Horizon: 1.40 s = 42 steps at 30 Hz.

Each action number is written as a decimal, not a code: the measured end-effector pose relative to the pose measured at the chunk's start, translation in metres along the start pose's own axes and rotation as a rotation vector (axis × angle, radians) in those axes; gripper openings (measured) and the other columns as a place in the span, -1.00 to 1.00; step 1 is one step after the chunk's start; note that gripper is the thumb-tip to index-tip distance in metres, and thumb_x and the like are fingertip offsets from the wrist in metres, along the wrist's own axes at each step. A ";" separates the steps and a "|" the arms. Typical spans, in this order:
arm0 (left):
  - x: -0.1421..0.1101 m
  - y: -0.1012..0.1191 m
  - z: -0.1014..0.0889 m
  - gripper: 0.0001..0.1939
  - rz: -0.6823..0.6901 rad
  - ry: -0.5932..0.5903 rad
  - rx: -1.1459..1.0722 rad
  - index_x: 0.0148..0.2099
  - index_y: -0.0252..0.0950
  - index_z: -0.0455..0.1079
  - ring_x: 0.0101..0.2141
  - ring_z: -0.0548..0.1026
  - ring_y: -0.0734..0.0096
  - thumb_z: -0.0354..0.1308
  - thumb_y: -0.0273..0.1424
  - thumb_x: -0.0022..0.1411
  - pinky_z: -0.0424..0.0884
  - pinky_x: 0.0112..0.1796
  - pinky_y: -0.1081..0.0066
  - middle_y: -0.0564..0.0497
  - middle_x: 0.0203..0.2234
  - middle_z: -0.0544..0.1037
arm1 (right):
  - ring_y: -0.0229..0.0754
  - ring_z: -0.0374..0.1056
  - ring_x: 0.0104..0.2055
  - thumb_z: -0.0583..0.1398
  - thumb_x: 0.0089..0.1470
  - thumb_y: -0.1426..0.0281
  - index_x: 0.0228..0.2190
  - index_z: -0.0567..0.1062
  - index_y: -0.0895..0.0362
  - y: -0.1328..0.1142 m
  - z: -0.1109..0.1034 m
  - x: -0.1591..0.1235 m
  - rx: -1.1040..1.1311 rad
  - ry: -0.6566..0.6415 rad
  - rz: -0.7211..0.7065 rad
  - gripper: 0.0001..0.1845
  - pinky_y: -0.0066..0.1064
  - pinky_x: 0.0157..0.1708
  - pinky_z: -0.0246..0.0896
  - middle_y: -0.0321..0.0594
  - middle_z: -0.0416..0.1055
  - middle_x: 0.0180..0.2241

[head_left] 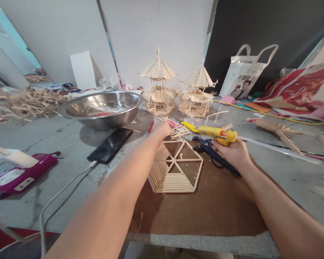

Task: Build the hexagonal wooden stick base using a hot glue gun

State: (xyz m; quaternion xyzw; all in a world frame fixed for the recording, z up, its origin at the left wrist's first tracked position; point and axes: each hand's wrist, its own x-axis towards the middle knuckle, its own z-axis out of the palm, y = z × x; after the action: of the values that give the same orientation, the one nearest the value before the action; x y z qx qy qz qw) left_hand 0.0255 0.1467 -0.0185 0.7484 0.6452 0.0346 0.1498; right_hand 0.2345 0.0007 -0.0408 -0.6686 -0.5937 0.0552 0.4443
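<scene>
My right hand [236, 153] is wrapped round a yellow hot glue gun [216, 132], its nozzle pointing left. Just under it lie dark blue-handled cutters [205, 144]. My left hand [163, 129] reaches to a loose heap of thin wooden sticks [181, 134]; its fingers are mostly hidden, so I cannot tell whether it grips one. Nearer me, a hexagonal stick frame [175, 182] lies flat on a brown board [218, 212]. Rows of sticks fill its front and left sections; the right-hand ones are bare. My left forearm covers part of its left edge.
Two stick pagoda models [158, 93] [197, 95] stand at the back. On the left are a steel bowl [110, 118], a black phone [109, 145] on a cable, a purple power strip [29, 174] and a stick pile [35, 102]. A white bag [239, 77] stands back right.
</scene>
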 end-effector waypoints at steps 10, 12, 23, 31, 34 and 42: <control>0.002 0.005 0.003 -0.81 0.089 0.068 0.031 -0.42 -0.32 0.40 -0.30 0.40 0.24 0.12 -0.35 -0.16 0.26 -0.34 0.43 -0.11 -0.42 0.49 | -0.08 0.36 -0.31 0.14 -0.23 0.20 -0.39 0.48 0.18 0.003 0.000 0.001 0.009 -0.002 0.005 -0.64 -0.33 -0.30 0.24 -0.18 0.46 -0.40; -0.005 0.002 0.000 -0.80 0.119 0.083 -0.016 -0.47 -0.33 0.40 -0.35 0.41 0.28 0.07 -0.30 -0.09 0.26 -0.38 0.45 -0.09 -0.48 0.49 | -0.08 0.36 -0.31 0.14 -0.23 0.21 -0.40 0.48 0.18 0.002 0.000 0.001 0.002 0.003 -0.002 -0.65 -0.32 -0.30 0.24 -0.19 0.46 -0.41; -0.069 -0.019 -0.015 -0.75 0.190 -0.041 -0.680 -0.15 -0.37 0.26 -0.71 0.16 0.72 -0.04 -0.48 0.07 0.14 -0.63 0.58 0.04 -0.53 0.42 | -0.09 0.37 -0.32 0.17 -0.26 0.22 -0.40 0.47 0.17 0.005 0.003 0.000 0.107 0.003 0.012 -0.65 -0.32 -0.30 0.25 -0.21 0.46 -0.41; -0.121 -0.020 -0.014 -0.83 0.341 -0.329 -0.653 -0.39 -0.33 0.37 -0.61 0.29 0.64 0.12 -0.34 -0.08 0.21 -0.52 0.54 0.08 -0.60 0.44 | -0.07 0.36 -0.31 0.18 -0.27 0.20 -0.42 0.46 0.16 0.005 0.003 -0.002 0.132 -0.020 0.010 -0.67 -0.31 -0.29 0.25 -0.20 0.46 -0.41; -0.129 -0.013 -0.005 -0.87 0.434 -0.368 -0.487 -0.45 -0.33 0.38 -0.52 0.38 0.55 0.10 -0.37 -0.08 0.25 -0.43 0.52 0.07 -0.61 0.46 | -0.06 0.37 -0.33 0.16 -0.26 0.18 -0.44 0.47 0.14 0.005 0.002 -0.002 0.058 -0.011 0.003 -0.67 -0.28 -0.31 0.25 -0.21 0.46 -0.44; -0.133 -0.008 -0.002 -0.85 0.509 -0.355 -0.213 -0.38 -0.29 0.41 -0.52 0.38 0.57 0.12 -0.44 -0.11 0.22 -0.46 0.56 0.09 -0.58 0.47 | -0.04 0.36 -0.30 0.14 -0.25 0.14 -0.43 0.47 0.14 0.006 -0.001 -0.001 -0.050 -0.047 0.047 -0.63 -0.28 -0.29 0.24 -0.18 0.46 -0.43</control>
State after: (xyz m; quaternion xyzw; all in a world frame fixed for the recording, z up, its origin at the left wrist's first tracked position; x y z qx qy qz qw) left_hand -0.0049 0.0185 -0.0005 0.8599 0.3942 0.0073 0.3242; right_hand 0.2392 -0.0005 -0.0443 -0.6918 -0.5896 0.0664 0.4117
